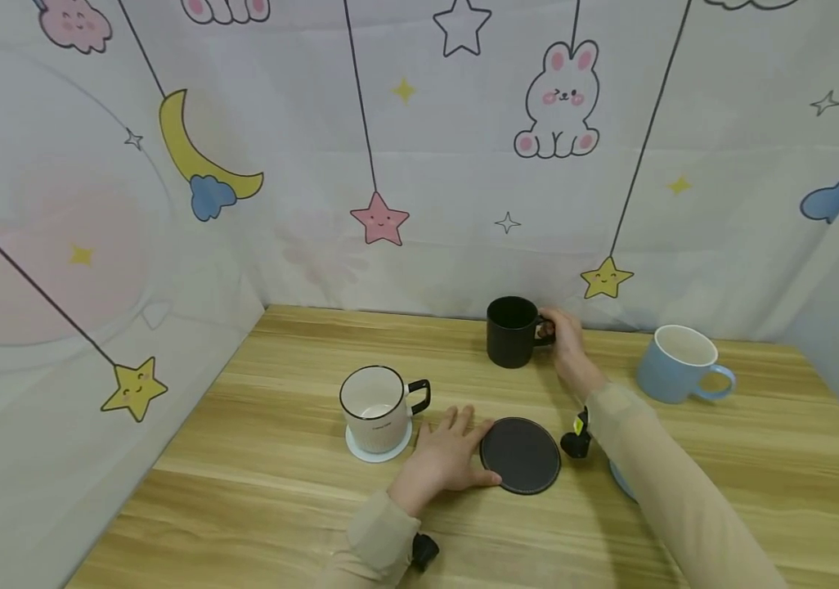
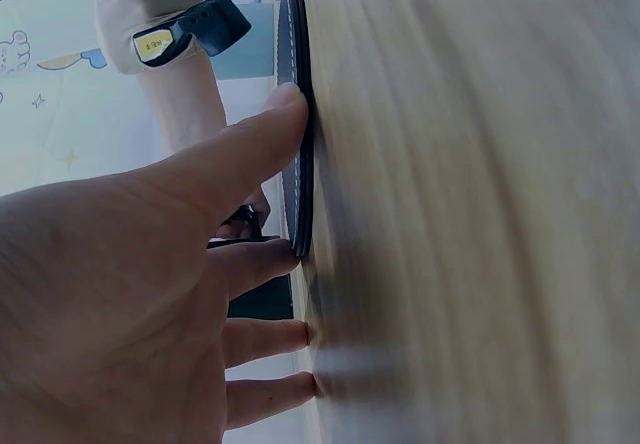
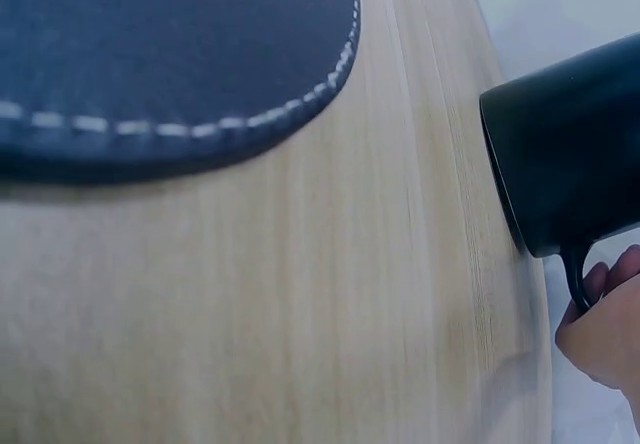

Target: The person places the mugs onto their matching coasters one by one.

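My left hand [image 1: 456,450] lies flat on the wooden table [image 1: 265,491] with fingers spread. Its thumb and index finger touch the left edge of a round black coaster [image 1: 520,455] with stitched rim. In the left wrist view the thumb [image 2: 250,144] presses against that coaster's [image 2: 297,114] edge. At the back, my right hand [image 1: 558,331] grips the handle of a black mug [image 1: 512,331] that stands upright on the table. The right wrist view shows the black mug [image 3: 570,154], fingers [image 3: 605,329] curled at its handle, and the coaster [image 3: 170,54] close by.
A white mug [image 1: 379,405] with a black handle stands on a pale coaster [image 1: 361,451] left of my left hand. A light blue mug [image 1: 680,364] stands at the right. A blue coaster [image 1: 620,483] peeks from under my right sleeve. Cartoon-print curtains enclose the table.
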Tool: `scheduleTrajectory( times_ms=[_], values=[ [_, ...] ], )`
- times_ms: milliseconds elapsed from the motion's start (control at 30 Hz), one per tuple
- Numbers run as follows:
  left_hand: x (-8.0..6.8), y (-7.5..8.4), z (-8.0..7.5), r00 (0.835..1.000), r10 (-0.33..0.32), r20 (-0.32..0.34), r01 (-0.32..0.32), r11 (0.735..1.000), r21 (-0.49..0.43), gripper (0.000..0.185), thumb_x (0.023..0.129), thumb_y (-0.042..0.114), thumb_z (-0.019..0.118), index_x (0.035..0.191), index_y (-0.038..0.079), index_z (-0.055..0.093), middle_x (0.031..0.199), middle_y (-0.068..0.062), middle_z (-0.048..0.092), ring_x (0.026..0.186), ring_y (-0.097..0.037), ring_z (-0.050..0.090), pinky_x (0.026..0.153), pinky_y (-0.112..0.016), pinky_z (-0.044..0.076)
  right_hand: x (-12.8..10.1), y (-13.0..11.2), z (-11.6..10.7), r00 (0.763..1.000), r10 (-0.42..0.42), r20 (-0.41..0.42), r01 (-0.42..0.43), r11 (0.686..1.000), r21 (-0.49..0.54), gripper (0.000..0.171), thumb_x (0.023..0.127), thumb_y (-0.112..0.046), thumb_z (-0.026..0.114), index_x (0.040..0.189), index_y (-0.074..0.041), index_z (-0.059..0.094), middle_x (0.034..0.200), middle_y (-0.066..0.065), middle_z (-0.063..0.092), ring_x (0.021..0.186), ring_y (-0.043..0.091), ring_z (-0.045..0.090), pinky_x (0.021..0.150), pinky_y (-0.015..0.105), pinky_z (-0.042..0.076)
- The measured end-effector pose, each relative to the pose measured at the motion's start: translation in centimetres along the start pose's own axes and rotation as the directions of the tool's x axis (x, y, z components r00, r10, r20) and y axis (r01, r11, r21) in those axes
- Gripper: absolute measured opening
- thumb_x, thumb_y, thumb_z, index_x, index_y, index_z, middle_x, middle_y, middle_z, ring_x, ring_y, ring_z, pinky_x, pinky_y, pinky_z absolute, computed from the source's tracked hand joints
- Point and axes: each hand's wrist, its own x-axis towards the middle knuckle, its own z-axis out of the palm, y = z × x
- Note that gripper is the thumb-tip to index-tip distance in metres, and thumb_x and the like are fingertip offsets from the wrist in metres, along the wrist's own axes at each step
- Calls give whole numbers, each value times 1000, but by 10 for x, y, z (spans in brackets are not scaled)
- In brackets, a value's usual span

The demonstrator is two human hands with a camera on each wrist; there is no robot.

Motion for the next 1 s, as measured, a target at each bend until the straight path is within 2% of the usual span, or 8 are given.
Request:
scheduleTrajectory(
  times_ms=[333, 633, 800, 1000],
  values=[
    [-1, 2, -2, 1000, -6, 3, 6, 1000, 15, 82, 82, 64, 61, 151, 31, 31, 161, -6, 22, 150, -30, 19, 112, -64, 25, -26, -16, 9, 1000, 20, -10, -19, 999, 47, 38, 92, -6, 55, 55, -13, 53, 50, -3, 44, 57, 16, 45, 75, 31, 41],
    [-2, 2, -4, 1000, -3, -3, 3, 1000, 26, 82, 81, 64, 63, 150, 31, 31, 161, -6, 23, 149, -30, 20, 111, -63, 26, -17, -7, 8, 997, 59, -45, -53, 992, 117, 39, 93, -5, 56, 54, -13, 55, 49, -2, 41, 53, 16, 42, 66, 28, 41],
    [-2, 2, -3, 1000, -5, -7, 5, 999, 36, 83, 81, 64, 62, 150, 32, 31, 161, -6, 23, 149, -30, 21, 111, -63, 27, -17, -4, 7, 996, 83, -24, -79, 988, 133, 39, 94, -7, 55, 56, -13, 53, 50, -2, 41, 56, 15, 43, 74, 28, 39],
    [-1, 2, -2, 1000, -10, -2, 10, 999, 40, 83, 81, 66, 61, 151, 32, 30, 161, -6, 22, 149, -30, 20, 111, -63, 27, -34, -11, 9, 997, 70, 23, -72, 990, 120, 40, 95, -8, 52, 56, -14, 50, 51, -4, 44, 60, 16, 45, 83, 29, 36]
  ],
)
